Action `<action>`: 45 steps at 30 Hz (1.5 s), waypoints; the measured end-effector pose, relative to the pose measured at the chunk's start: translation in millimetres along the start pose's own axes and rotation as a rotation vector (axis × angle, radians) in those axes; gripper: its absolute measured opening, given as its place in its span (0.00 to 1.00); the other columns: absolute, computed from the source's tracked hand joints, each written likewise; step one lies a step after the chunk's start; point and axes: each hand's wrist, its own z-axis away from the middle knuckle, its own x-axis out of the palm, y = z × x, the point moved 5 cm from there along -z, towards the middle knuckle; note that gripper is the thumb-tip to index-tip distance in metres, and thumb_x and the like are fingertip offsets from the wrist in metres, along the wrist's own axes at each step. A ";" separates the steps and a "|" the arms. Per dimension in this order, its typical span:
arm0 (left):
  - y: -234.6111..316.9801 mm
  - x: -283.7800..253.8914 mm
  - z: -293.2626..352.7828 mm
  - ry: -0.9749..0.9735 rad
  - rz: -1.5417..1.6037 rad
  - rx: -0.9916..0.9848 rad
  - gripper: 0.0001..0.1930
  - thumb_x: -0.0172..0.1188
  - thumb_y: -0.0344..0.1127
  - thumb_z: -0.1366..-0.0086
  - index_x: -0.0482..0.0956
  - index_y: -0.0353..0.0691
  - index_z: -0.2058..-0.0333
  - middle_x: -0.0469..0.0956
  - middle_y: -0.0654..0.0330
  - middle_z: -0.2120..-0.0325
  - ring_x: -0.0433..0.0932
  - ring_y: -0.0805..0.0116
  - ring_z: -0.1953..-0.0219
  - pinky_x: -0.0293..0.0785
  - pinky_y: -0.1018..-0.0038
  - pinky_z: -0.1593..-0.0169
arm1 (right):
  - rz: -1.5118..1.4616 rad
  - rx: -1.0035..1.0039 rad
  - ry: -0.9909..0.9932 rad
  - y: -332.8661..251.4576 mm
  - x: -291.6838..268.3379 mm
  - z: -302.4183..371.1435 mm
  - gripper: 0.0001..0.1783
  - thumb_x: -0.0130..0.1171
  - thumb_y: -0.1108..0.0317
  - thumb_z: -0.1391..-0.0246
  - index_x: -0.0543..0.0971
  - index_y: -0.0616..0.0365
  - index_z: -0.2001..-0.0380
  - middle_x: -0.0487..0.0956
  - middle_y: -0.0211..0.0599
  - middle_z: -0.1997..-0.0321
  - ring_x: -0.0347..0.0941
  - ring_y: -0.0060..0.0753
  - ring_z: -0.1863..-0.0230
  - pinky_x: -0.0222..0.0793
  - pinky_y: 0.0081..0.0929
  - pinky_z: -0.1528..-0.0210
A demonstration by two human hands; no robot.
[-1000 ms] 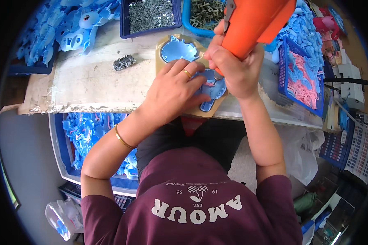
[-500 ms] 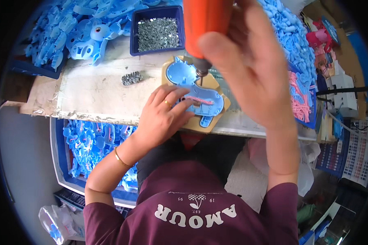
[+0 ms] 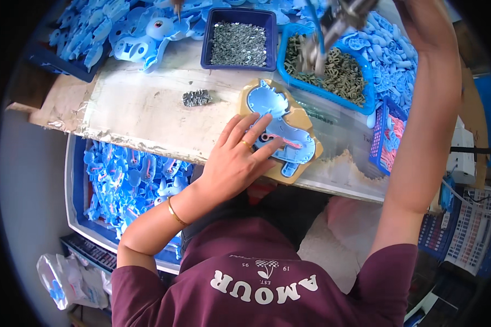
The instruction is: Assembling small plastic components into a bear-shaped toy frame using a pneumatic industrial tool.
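My left hand [image 3: 235,158] lies with its fingers spread over a light-blue plastic toy shell half [image 3: 303,140], its fingertips touching the shell. The shell sits hollow side up in a tan shaped holder [image 3: 312,121] near the table's front edge. Inside the shell runs a pink strip [image 3: 290,143], next to a small dark ring partly under my fingers. My right arm reaches up to the far right, and my right hand [image 3: 420,16] is mostly cut off by the upper edge, its fingers not showing. A blurred metal tool part [image 3: 319,52] hangs left of it.
Left of the holder lies a small heap of screws [image 3: 196,98]. Beyond stand a dark-blue tray [image 3: 206,60] of small metal parts and a bright-blue basket [image 3: 360,104] of brownish metal pieces. Blue toy parts [image 3: 84,32] pile up behind; a bin [image 3: 77,201] of shells stands below left.
My right hand, which held an orange power screwdriver over the shell, has moved up and right out of most of the view. The screwdriver's orange body no longer shows. My left hand stays on the shell.
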 end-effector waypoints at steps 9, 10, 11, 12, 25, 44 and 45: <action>-1.7 9.3 -1.1 -0.009 -0.034 -0.005 0.19 0.66 0.47 0.38 0.79 0.52 0.49 0.67 0.53 0.36 0.63 0.51 0.33 0.55 0.52 0.29 | -0.581 -0.482 -0.033 36.5 28.3 46.6 0.20 0.60 0.73 0.43 0.74 0.64 0.48 0.77 0.43 0.56 0.77 0.30 0.66 0.74 0.25 0.59; -2.9 9.0 1.7 -0.011 -0.047 -0.017 0.18 0.66 0.48 0.38 0.80 0.51 0.52 0.67 0.53 0.36 0.62 0.51 0.33 0.55 0.52 0.29 | -0.470 -0.771 0.032 34.3 35.1 55.7 0.26 0.61 0.74 0.46 0.69 0.66 0.44 0.78 0.41 0.64 0.76 0.28 0.70 0.76 0.24 0.63; -2.7 8.4 1.1 -0.010 -0.041 -0.016 0.18 0.66 0.48 0.38 0.80 0.51 0.52 0.67 0.53 0.36 0.62 0.51 0.33 0.55 0.52 0.29 | -0.467 -0.769 0.029 23.9 33.6 59.8 0.26 0.61 0.74 0.46 0.69 0.66 0.44 0.78 0.41 0.64 0.76 0.28 0.70 0.76 0.24 0.63; -1.1 9.4 -2.0 -0.013 -0.032 -0.007 0.16 0.66 0.47 0.38 0.80 0.51 0.54 0.67 0.53 0.36 0.62 0.50 0.33 0.55 0.52 0.29 | -0.608 -0.446 -0.019 19.0 28.7 59.7 0.30 0.61 0.75 0.47 0.65 0.68 0.42 0.76 0.39 0.70 0.75 0.28 0.75 0.76 0.24 0.68; -0.3 8.0 1.0 -0.003 -0.078 0.016 0.21 0.65 0.48 0.38 0.80 0.54 0.46 0.68 0.54 0.37 0.64 0.49 0.34 0.56 0.50 0.30 | -0.706 -0.020 0.070 21.7 47.7 86.7 0.31 0.61 0.79 0.52 0.63 0.67 0.44 0.77 0.34 0.77 0.71 0.23 0.84 0.67 0.17 0.79; -20.3 -108.5 -2.6 -0.190 0.523 -0.134 0.06 0.66 0.26 0.47 0.80 0.34 0.69 0.79 0.51 0.61 0.77 0.51 0.54 0.72 0.61 0.47 | -0.303 0.028 0.028 170.6 -136.2 0.1 0.27 0.63 0.50 0.38 0.76 0.61 0.47 0.81 0.36 0.59 0.79 0.26 0.59 0.76 0.27 0.56; -28.8 -128.1 6.9 -0.191 0.571 -0.191 0.06 0.65 0.28 0.50 0.79 0.33 0.72 0.79 0.51 0.64 0.77 0.53 0.57 0.71 0.62 0.49 | -0.155 0.103 0.044 209.3 -161.8 14.3 0.19 0.66 0.59 0.39 0.79 0.62 0.53 0.82 0.35 0.59 0.79 0.27 0.57 0.76 0.26 0.53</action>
